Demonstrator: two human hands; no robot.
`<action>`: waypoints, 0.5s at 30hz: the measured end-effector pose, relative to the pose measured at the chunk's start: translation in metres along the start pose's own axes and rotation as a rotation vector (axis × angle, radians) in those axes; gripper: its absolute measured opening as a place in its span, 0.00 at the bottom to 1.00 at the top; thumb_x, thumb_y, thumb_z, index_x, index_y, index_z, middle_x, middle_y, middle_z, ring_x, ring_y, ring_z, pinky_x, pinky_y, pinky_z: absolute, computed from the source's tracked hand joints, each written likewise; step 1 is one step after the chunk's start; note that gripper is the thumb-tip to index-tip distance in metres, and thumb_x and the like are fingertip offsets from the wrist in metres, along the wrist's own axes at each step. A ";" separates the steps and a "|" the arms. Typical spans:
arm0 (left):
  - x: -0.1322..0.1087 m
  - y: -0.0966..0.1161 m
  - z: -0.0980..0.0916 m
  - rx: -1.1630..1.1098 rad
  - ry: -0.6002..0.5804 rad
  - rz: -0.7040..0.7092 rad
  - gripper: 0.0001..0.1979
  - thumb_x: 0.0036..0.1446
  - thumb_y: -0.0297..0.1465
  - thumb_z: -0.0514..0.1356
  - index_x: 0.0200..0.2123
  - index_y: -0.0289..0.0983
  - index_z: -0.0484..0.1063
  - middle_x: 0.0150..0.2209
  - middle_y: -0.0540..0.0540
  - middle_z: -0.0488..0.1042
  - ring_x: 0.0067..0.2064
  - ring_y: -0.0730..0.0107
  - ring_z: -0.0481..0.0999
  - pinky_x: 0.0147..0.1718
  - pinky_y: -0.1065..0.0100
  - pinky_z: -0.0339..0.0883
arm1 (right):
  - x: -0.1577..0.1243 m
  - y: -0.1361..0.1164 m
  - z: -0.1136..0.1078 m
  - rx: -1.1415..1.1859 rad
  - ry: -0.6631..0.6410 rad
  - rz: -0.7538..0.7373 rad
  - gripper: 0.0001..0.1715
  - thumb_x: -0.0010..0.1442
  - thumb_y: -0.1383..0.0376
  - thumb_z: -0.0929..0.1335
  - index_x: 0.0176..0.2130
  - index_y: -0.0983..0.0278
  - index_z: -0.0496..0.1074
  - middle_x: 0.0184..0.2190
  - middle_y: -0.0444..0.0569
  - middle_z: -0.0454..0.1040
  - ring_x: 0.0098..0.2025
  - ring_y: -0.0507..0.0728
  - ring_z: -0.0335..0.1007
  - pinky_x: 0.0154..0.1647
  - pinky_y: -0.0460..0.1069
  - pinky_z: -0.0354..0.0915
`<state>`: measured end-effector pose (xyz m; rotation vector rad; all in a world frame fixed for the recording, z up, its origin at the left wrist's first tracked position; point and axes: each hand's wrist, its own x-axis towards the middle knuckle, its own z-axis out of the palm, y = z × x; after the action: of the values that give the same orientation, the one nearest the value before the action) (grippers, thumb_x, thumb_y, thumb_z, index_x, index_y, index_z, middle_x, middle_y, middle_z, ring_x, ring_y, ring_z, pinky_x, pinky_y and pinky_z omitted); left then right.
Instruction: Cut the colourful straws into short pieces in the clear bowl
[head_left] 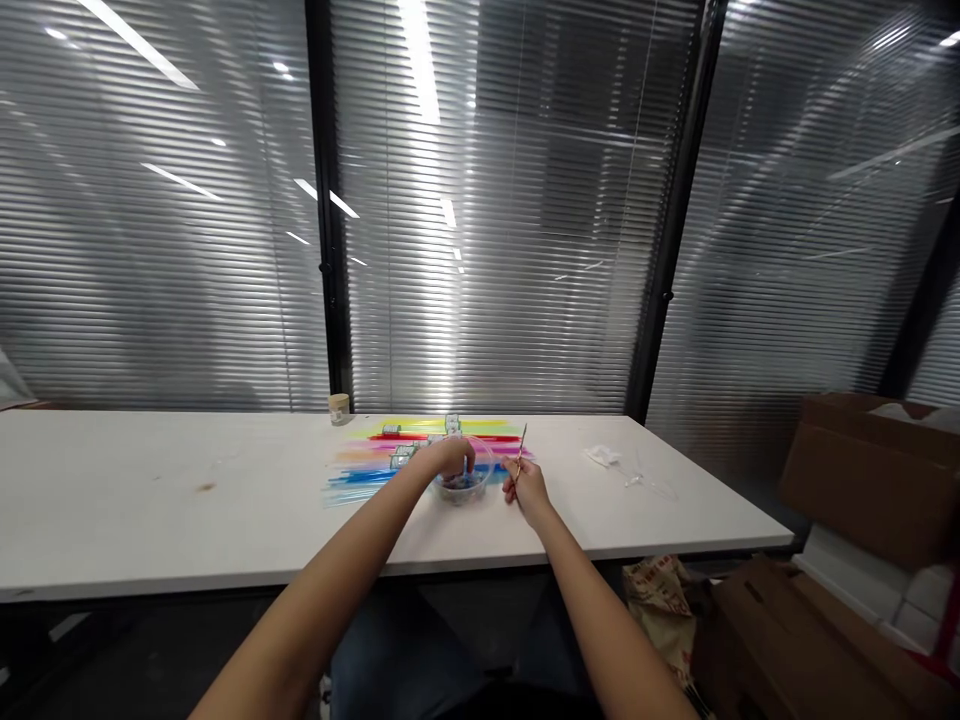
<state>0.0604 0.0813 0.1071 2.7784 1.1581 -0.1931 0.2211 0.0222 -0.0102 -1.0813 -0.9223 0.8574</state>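
Observation:
A clear bowl (480,487) with small dark and blue bits stands on the white table (187,500). My left hand (448,459) reaches into the bowl, its fingers curled down among the bits; what they hold is hidden. My right hand (525,487) sits just right of the bowl, pinched on a thin stick (521,448) that points up and away. Behind the bowl lies a fan of coloured strips (420,440) in yellow, red, pink and blue, with small clips or jars (401,456) on them.
A small tan jar (339,406) stands at the table's back edge. A crumpled white wrapper (604,456) lies to the right. Cardboard boxes (855,470) and a printed bag (660,590) crowd the floor at right. Blinds cover the windows behind.

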 end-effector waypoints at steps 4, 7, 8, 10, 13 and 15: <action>-0.003 -0.005 -0.008 -0.013 -0.065 -0.042 0.23 0.41 0.27 0.64 0.46 0.40 0.75 0.39 0.43 0.78 0.33 0.65 0.78 0.30 0.70 0.72 | 0.000 0.000 0.000 0.011 -0.001 0.018 0.22 0.50 0.49 0.69 0.31 0.65 0.65 0.12 0.40 0.67 0.10 0.49 0.59 0.10 0.43 0.54; -0.005 -0.004 -0.009 0.019 -0.154 -0.048 0.31 0.39 0.27 0.65 0.52 0.44 0.71 0.46 0.42 0.76 0.37 0.61 0.78 0.31 0.68 0.72 | 0.001 0.001 -0.001 0.017 -0.002 0.032 0.22 0.50 0.49 0.69 0.31 0.65 0.65 0.12 0.40 0.67 0.11 0.50 0.60 0.10 0.43 0.57; -0.005 -0.003 -0.008 0.046 -0.185 -0.046 0.34 0.39 0.26 0.65 0.54 0.46 0.69 0.48 0.42 0.75 0.39 0.60 0.77 0.32 0.68 0.72 | 0.002 0.002 -0.001 0.019 -0.004 0.036 0.22 0.50 0.49 0.69 0.32 0.65 0.66 0.12 0.40 0.67 0.11 0.50 0.60 0.10 0.43 0.57; -0.004 0.001 -0.005 0.104 -0.211 -0.044 0.38 0.38 0.24 0.64 0.56 0.49 0.66 0.51 0.43 0.73 0.42 0.58 0.77 0.33 0.66 0.73 | 0.002 0.002 -0.001 0.023 -0.007 0.043 0.22 0.50 0.50 0.69 0.32 0.65 0.66 0.12 0.40 0.67 0.11 0.50 0.60 0.10 0.43 0.57; -0.003 0.005 0.002 0.142 -0.162 -0.044 0.39 0.37 0.22 0.63 0.56 0.49 0.65 0.54 0.43 0.71 0.45 0.55 0.75 0.37 0.64 0.72 | 0.001 0.001 -0.002 0.022 -0.002 0.046 0.22 0.49 0.50 0.69 0.32 0.65 0.66 0.12 0.40 0.67 0.11 0.50 0.61 0.10 0.43 0.57; -0.003 0.007 0.006 0.133 -0.131 -0.027 0.35 0.39 0.22 0.62 0.54 0.46 0.68 0.53 0.42 0.71 0.47 0.54 0.74 0.39 0.63 0.71 | 0.001 0.000 -0.002 0.021 -0.002 0.046 0.22 0.49 0.50 0.70 0.32 0.65 0.65 0.13 0.40 0.68 0.11 0.49 0.61 0.10 0.43 0.57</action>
<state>0.0628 0.0729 0.1019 2.8136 1.1913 -0.4635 0.2228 0.0221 -0.0100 -1.0880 -0.8909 0.9044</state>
